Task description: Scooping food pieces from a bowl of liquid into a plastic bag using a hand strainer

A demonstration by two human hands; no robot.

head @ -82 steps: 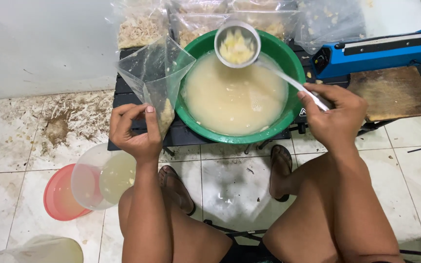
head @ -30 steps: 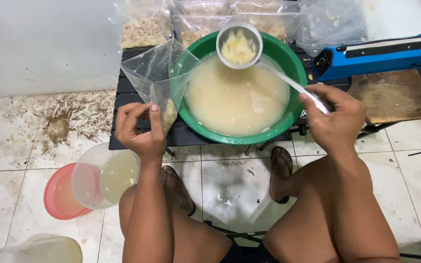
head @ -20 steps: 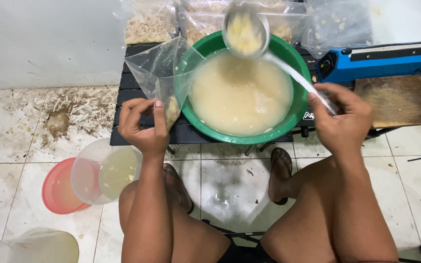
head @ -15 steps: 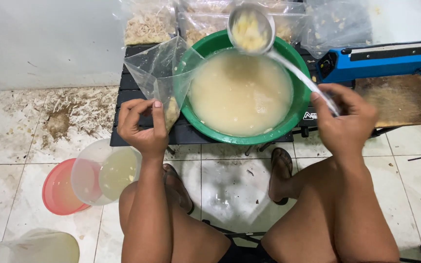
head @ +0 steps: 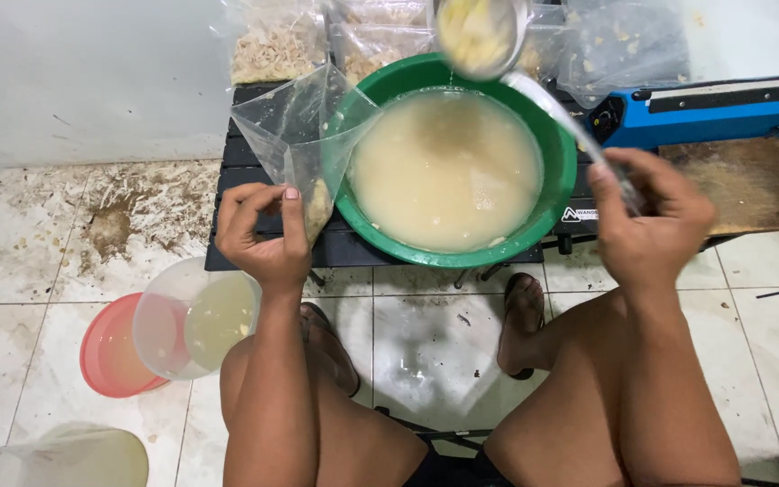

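A clear plastic bag [head: 304, 135] is held open by the left hand [head: 259, 239], whose fingers are curled and whose thumb is pressed against the bag's lower edge, with the forearm rising straight from the left knee. The bag stands tilted against the rim of a green basin [head: 556, 162], which is filled with a cloudy pale liquid and rests on a low black desk [head: 236, 171]. A metal ladle [head: 484, 36] is gripped by its long handle in the right hand [head: 646, 216], the fingers closed around the handle's end and the wrist bent upward; the ladle's bowl, loaded with pale yellowish pieces, is raised over the far rim of the basin, just right of the bag's mouth. Filled bags [head: 277, 45] are seen behind the basin, and a blue sealing machine [head: 723, 104] lies to the right. On the tiled floor, a clear container [head: 196, 316] sits on a pink lid [head: 110, 352].
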